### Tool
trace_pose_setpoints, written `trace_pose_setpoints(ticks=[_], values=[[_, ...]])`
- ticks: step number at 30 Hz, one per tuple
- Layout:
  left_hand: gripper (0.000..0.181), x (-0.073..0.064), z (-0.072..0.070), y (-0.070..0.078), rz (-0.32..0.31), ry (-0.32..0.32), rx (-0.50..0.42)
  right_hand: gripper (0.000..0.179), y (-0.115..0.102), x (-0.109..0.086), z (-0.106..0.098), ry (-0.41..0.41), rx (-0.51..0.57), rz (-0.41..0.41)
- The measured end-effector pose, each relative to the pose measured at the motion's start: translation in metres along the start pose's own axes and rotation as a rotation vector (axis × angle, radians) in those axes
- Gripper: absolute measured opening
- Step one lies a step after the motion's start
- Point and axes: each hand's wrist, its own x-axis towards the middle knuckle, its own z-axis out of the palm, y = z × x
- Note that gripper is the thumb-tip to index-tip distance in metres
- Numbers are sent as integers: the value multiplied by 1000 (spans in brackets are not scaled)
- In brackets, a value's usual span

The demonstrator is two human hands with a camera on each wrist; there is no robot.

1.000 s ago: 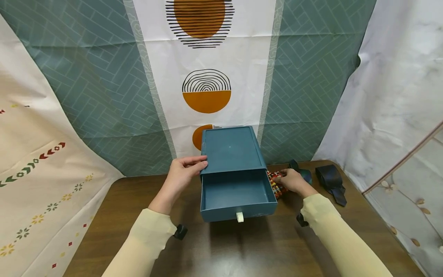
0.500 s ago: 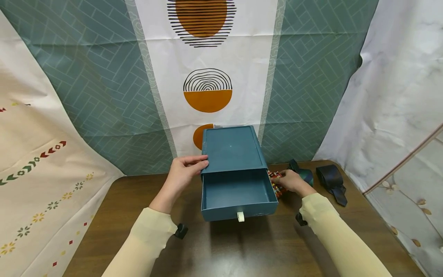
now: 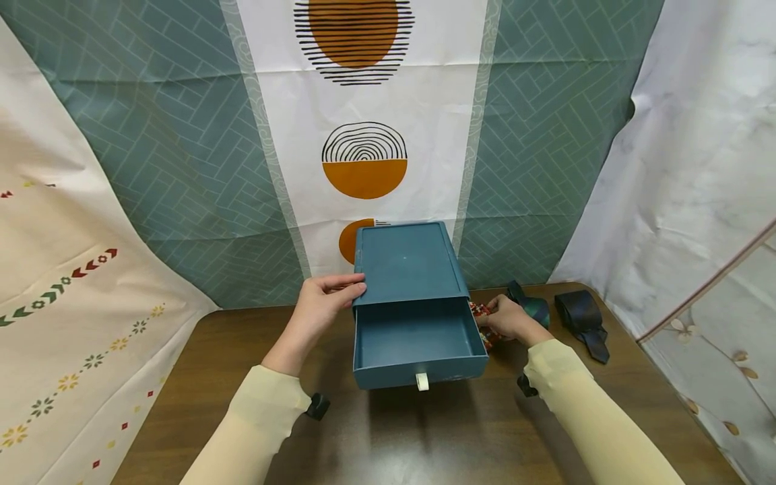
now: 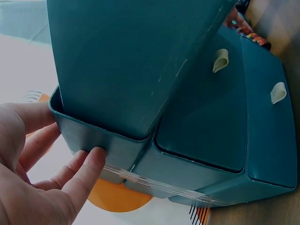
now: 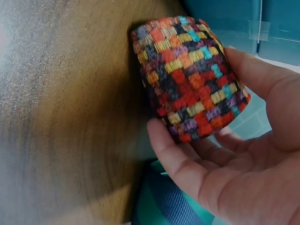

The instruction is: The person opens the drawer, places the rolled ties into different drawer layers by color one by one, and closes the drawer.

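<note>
A dark teal drawer cabinet [image 3: 403, 259] stands on the table, its top drawer [image 3: 415, 337] pulled out and bare inside. My left hand [image 3: 324, 300] holds the cabinet's upper left front corner; in the left wrist view its digits rest at the rim and along the side wall. Right of the drawer, my right hand [image 3: 512, 320] grips a rolled-up multicoloured woven tie [image 5: 190, 79] between thumb and fingers. That roll lies close over the tabletop beside the cabinet, partly covered by the hand in the head view.
A rolled green and navy tie [image 3: 535, 310] lies just behind the right hand. Farther right is a rolled dark tie [image 3: 578, 313] with its tip trailing forward. Lower drawers carry pale loop tabs [image 4: 278, 93]. Patterned cloths hang behind the wooden table [image 3: 236, 377].
My right hand has shifted slightly left, and its fingers have changed how they hold the woven tie, which shows less in the head view. The left hand stays at the cabinet corner.
</note>
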Motion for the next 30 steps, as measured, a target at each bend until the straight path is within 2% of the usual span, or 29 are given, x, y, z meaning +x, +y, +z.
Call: trace_pose_setpoints(ticks=[4, 6, 11, 18, 23, 27, 30], values=[[34, 8, -2, -14, 11, 9, -2, 80, 1, -1, 1, -9, -9, 15], [34, 8, -2, -13, 15, 10, 1, 82, 2, -2, 1, -20, -11, 22], [33, 8, -2, -13, 15, 8, -1, 77, 2, -5, 2, -33, -35, 10], [35, 9, -2, -13, 3, -1, -3, 49, 0, -9, 2, -61, -37, 18], [35, 9, -3, -13, 7, 2, -1, 52, -2, -14, -1, -71, -20, -10], [33, 10, -3, -14, 12, 8, 8, 50, -1, -17, -5, -79, 54, -20], [33, 10, -2, -14, 18, 8, 17, 51, -1, -18, -11, -47, 99, -27]])
